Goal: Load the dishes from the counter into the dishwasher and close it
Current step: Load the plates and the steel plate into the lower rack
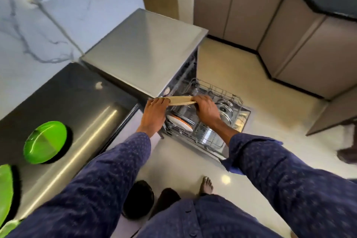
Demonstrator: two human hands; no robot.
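Kitchen, dishwasher (pixel 146 52) open | both hands, left (pixel 154 114) and right (pixel 206 109), pinching beige plate (pixel 180 100) over rack (pixel 218 102) | I'd watch for it clipping white plate (pixel 179 122) below, tines tight

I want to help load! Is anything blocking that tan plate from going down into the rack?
Nothing visible blocks it. Both hands hold the tan plate right above the open rack; a white plate stands lower left.
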